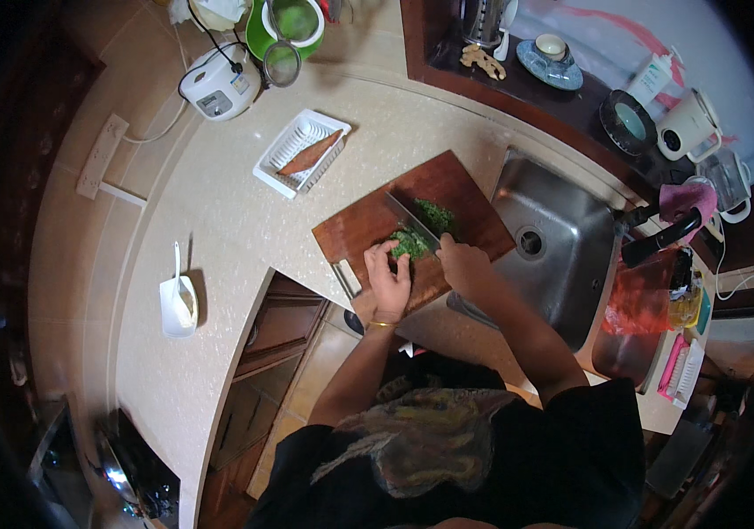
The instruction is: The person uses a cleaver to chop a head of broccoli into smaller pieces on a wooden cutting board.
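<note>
A brown wooden cutting board [476,198] lies tilted on the counter beside the sink. My right hand [461,264] grips the handle of a kitchen knife [413,218], whose wide blade stands on the board between two piles of chopped greens. The farther pile [434,215] lies beyond the blade. My left hand [390,276] rests at the nearer pile [409,243], its bent fingertips pressing on the greens close to the blade. The knife's handle is mostly hidden in my right fist.
The steel sink [549,198] borders the board on the right. A white plastic basket [273,184] with a long brown item stands beyond the board. Farther left are a white scoop-like dish [168,307] with a spoon and a white rice cooker [221,82]. A ledge [443,59] runs behind the sink.
</note>
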### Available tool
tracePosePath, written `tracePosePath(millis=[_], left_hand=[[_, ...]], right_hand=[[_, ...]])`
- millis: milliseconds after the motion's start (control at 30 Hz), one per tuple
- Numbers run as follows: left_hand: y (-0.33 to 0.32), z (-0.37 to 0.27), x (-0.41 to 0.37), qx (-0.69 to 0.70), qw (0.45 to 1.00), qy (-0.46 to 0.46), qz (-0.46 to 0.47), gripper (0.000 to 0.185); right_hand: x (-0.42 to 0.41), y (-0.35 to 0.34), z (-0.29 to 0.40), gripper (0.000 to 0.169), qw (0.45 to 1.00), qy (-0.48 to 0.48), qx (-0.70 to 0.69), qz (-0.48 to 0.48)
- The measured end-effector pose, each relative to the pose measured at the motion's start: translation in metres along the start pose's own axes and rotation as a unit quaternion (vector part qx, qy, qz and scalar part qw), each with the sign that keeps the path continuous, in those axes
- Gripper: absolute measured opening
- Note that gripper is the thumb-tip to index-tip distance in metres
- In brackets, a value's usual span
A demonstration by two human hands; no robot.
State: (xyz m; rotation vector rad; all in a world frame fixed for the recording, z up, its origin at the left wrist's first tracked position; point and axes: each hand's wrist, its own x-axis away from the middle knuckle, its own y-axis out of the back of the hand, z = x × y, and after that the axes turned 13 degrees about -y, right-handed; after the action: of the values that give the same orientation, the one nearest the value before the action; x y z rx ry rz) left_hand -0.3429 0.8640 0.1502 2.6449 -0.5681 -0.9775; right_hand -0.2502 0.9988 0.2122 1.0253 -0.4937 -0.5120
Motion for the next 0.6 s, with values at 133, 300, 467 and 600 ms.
tracePosePath(millis=[133,300,467,600], left_hand=[[0.003,-0.001,0.003,0.01,1.0,0.021,0.005,0.032],[0.002,0.001,0.005,0.0,1.0,0.02,0.009,0.032],[0.003,0.001,0.002,-0.017,1.0,-0.02,0.001,0.032],[0.001,0.0,0.005,0.021,0.999,0.044,0.005,0.031]], right_hand=[[-0.002,0.024,0.01,0.016,0.999,0.025,0.021,-0.022],[0.006,0.022,0.005,0.016,1.0,0.001,-0.003,-0.017],[-0.005,0.025,0.003,0.016,0.999,0.034,0.026,-0.018],[0.005,0.025,0.013,0.017,1.0,-0.001,-0.009,-0.007]])
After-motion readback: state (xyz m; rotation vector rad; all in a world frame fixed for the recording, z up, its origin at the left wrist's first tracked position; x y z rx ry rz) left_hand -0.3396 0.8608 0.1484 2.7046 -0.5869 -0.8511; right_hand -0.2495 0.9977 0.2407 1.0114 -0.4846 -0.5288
